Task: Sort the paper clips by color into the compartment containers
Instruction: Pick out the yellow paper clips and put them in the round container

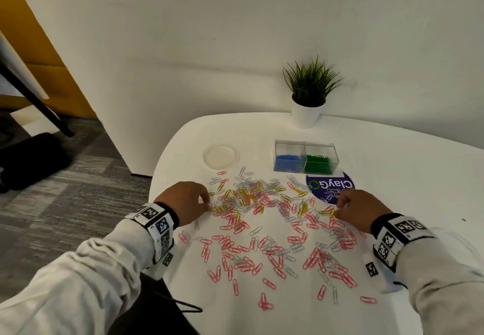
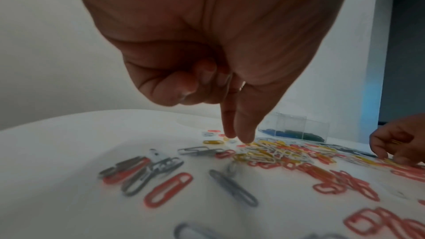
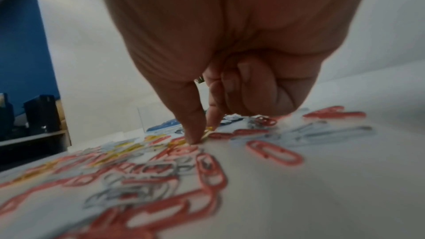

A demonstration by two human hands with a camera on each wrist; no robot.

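Head view: red, yellow and white clips (image 1: 264, 219) strewn over the table (image 1: 392, 177), all nearer than the box (image 1: 306, 157), which already holds blue and green. Left hand (image 1: 187, 202) at the heap's left edge, right hand (image 1: 358, 212) at its right edge, just near of the round sticker (image 1: 330, 186); both curled, fingertips down among yellow clips. Round lid (image 1: 221, 157) left of the box.

Left wrist view: thumb and forefinger (image 2: 245, 134) nearly closed, tips at the heap's edge; a glint of yellow tucked in the curled fingers, likely clips held, not certain. Yellow clip (image 2: 213, 142) just left of the tips, long axis crosswise.

Right wrist view: thumb (image 3: 192, 130) and forefinger pinching a yellow clip (image 3: 208, 131) on the table, tilted up. Blurred; box mostly hidden behind.
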